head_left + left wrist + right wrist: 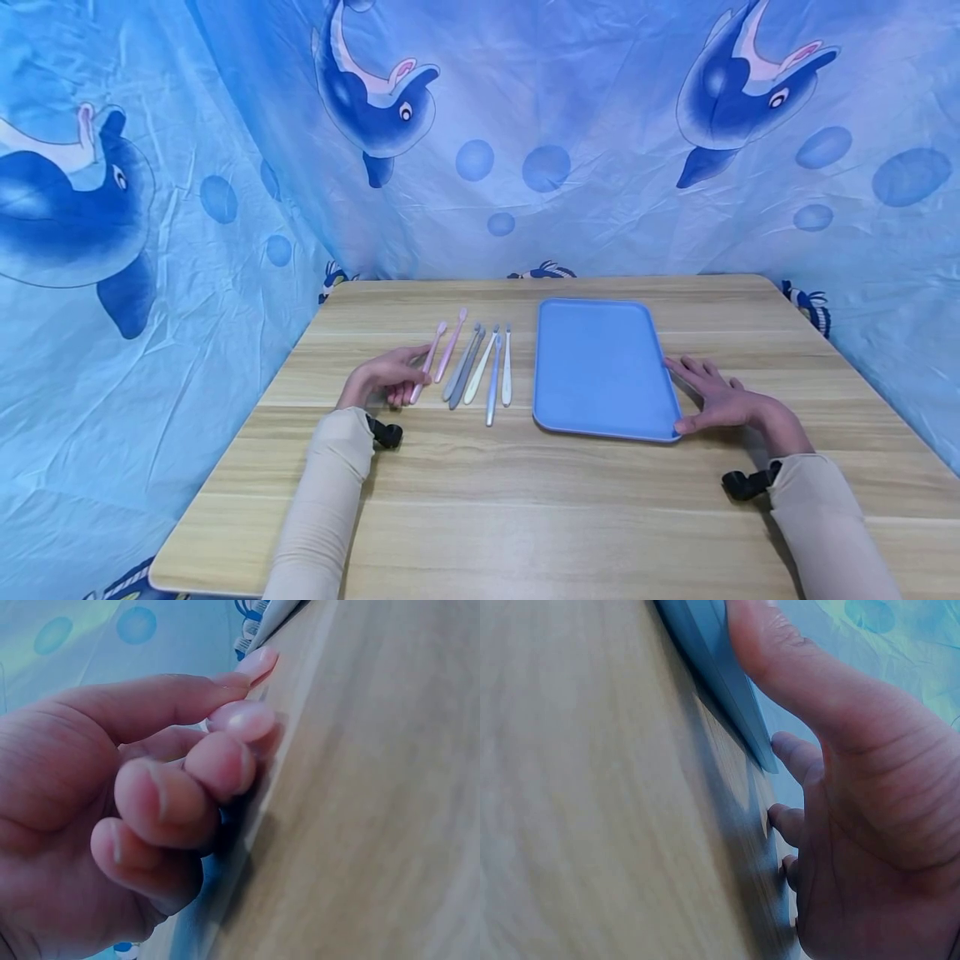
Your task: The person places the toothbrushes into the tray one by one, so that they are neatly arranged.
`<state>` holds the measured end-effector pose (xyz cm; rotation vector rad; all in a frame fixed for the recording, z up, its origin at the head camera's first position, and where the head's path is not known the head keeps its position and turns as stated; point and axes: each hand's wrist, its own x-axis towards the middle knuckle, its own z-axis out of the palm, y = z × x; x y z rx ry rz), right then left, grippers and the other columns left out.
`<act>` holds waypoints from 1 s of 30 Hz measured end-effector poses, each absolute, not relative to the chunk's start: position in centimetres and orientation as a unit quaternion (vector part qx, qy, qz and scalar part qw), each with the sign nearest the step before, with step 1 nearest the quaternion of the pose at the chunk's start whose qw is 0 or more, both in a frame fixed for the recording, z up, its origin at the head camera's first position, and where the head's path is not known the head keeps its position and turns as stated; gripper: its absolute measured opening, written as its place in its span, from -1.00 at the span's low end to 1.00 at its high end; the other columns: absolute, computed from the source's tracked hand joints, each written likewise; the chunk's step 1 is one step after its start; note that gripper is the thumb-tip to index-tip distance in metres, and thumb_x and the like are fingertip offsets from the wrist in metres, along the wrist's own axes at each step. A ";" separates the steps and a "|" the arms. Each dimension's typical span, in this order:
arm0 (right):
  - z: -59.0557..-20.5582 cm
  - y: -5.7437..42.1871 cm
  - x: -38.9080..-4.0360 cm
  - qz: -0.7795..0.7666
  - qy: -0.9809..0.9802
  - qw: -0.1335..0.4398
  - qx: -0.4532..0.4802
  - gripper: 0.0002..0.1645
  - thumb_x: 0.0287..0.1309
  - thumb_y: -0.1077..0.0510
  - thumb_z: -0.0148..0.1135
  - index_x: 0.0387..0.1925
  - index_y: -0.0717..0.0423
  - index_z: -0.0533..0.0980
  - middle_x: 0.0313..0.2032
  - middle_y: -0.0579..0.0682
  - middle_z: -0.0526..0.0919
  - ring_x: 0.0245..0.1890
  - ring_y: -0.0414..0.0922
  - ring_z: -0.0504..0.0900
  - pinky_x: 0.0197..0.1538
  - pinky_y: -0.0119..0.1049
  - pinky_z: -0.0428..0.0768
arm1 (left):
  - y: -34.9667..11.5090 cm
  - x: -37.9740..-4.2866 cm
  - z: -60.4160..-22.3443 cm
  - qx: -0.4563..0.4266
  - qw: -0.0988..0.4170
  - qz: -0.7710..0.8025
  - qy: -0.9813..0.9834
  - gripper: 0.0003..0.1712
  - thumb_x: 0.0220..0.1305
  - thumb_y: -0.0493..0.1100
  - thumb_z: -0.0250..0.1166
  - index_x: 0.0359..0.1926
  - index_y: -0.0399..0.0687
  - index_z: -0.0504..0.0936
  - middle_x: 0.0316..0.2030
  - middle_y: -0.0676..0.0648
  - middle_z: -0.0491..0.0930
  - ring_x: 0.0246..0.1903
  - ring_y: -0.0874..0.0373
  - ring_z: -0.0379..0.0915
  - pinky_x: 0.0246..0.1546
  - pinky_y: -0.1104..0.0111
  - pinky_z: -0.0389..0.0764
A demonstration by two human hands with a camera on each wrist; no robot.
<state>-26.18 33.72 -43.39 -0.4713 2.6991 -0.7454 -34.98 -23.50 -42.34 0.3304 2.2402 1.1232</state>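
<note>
Toothbrush of slim, pale pink plastic (430,360) was seen in the head view, held by its handle in the left hand (390,371) above the wood-grain worktop (465,492). Work was judged barely begun: one brush was gripped, while a second pink toothbrush (450,347), two slim grey toothbrushes (467,372), a cream toothbrush (481,369), a blue toothbrush (493,382) and a whitish toothbrush (507,371) were left lying outside the flat, rectangular blue tray (603,367). The held brush's head was pointed away from the person, its long axis slanted slightly rightward. In the left wrist view, its handle was pinched in a nearly closed grip. In the right wrist view, the right hand's (877,795) grip was spread wide, nothing clasped, its thumb laid against the tray's rim.
</note>
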 end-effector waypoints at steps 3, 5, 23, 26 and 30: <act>-43.4 33.7 -26.2 -0.261 0.939 0.151 -0.165 0.40 -0.07 -0.23 0.49 0.59 0.05 -0.13 0.51 0.51 -0.27 0.45 0.62 -0.41 0.21 0.73 -0.36 | -23.5 -34.9 -42.3 0.123 0.307 0.433 0.839 -0.02 0.42 -0.16 0.21 0.62 0.08 -0.22 -0.77 0.00 0.54 -0.84 0.28 0.39 -0.81 0.41 0.48; -43.4 33.8 -26.2 -0.263 0.939 0.151 -0.165 0.39 -0.07 -0.23 0.49 0.59 0.06 -0.14 0.51 0.51 -0.28 0.44 0.62 -0.41 0.20 0.73 -0.36 | -23.5 -35.0 -42.3 0.119 0.309 0.439 0.835 -0.02 0.43 -0.17 0.19 0.62 0.07 -0.24 -0.77 0.01 0.54 -0.84 0.28 0.39 -0.81 0.42 0.47; -43.5 33.8 -26.2 -0.264 0.939 0.147 -0.164 0.40 -0.07 -0.23 0.50 0.59 0.06 -0.13 0.52 0.51 -0.28 0.45 0.62 -0.41 0.20 0.73 -0.36 | -23.5 -35.0 -42.1 0.110 0.295 0.494 0.811 -0.08 0.47 -0.25 0.09 0.62 0.11 -0.26 -0.76 0.00 0.53 -0.83 0.27 0.39 -0.80 0.44 0.47; -43.5 33.9 -26.2 -0.263 0.939 0.146 -0.166 0.40 -0.08 -0.23 0.50 0.59 0.06 -0.13 0.51 0.52 -0.28 0.44 0.63 -0.41 0.20 0.73 -0.36 | -23.3 -35.0 -42.0 0.114 0.293 0.500 0.807 -0.08 0.48 -0.24 0.09 0.62 0.11 -0.26 -0.75 0.01 0.53 -0.82 0.27 0.40 -0.79 0.44 0.47; -43.5 33.9 -26.2 -0.260 0.940 0.146 -0.164 0.40 -0.07 -0.23 0.50 0.59 0.05 -0.13 0.51 0.51 -0.28 0.44 0.63 -0.41 0.20 0.72 -0.36 | -23.0 -35.0 -41.6 0.116 0.287 0.510 0.803 -0.08 0.48 -0.25 0.09 0.62 0.13 -0.27 -0.75 -0.01 0.54 -0.83 0.25 0.40 -0.80 0.44 0.46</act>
